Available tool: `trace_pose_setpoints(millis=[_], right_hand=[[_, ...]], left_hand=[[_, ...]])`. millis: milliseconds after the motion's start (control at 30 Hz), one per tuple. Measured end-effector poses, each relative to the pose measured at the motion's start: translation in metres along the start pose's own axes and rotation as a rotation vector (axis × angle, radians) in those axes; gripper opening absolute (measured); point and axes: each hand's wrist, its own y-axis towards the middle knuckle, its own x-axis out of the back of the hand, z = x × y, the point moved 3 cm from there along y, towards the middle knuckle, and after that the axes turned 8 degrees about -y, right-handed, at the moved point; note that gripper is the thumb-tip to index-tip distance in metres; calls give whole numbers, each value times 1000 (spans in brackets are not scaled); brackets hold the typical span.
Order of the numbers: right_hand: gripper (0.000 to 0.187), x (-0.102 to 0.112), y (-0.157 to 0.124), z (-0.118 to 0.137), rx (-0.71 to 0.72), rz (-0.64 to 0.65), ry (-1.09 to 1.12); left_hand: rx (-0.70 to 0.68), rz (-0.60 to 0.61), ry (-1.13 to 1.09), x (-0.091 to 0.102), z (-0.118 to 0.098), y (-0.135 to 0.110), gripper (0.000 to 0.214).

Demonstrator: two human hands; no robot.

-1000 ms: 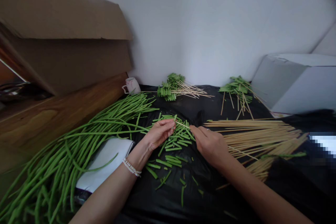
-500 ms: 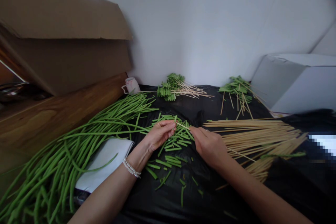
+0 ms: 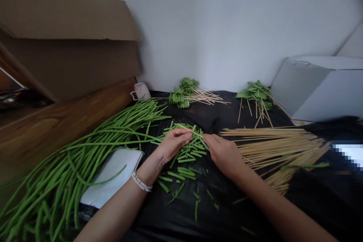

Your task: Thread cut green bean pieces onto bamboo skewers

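Note:
My left hand (image 3: 170, 144) pinches a short green bean piece over the heap of cut bean pieces (image 3: 187, 151) on the black sheet (image 3: 221, 211). My right hand (image 3: 224, 153) pinches a thin bamboo skewer (image 3: 193, 131) whose tip runs through the piece toward the left fingers. The two hands sit close together, fingertips a few centimetres apart. A bead bracelet (image 3: 141, 182) circles my left wrist.
Long whole green beans (image 3: 85, 151) lie in a big pile at the left. Loose bamboo skewers (image 3: 278, 147) spread at the right. Two heaps of skewered beans (image 3: 184, 94) (image 3: 256, 94) lie by the wall. A cardboard box (image 3: 68, 38), a white cup (image 3: 140, 91), a white cloth (image 3: 113, 174) and a white box (image 3: 323, 87) stand around.
The skewer has slid further left through the bean piece; its tip now shows beyond my left fingers. Both hands have shifted slightly away from me.

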Motion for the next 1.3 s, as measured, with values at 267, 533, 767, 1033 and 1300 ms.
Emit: trace_pose_setpoints(millis=[267,533,767,1033,1300], right_hand=[[28,-1,0,-32,-184,-36,-17],[29,0,0,-26,-163,-17,-73],[31,0,1,-25,-156,-7,-49],[32,2,2,-24,-156,30,-32],[31,2,2,-22,-149,19,-22]], left_hand=[[-296,221,833,-6,-3,-4,13],[-448,352,1292,-8,1,-9,18],[-323,393,1147,-4,-13,-8,20],[-157,587,1414,2,-32,-16,22],[-215,622,1393,-2,-24,-19,7]])
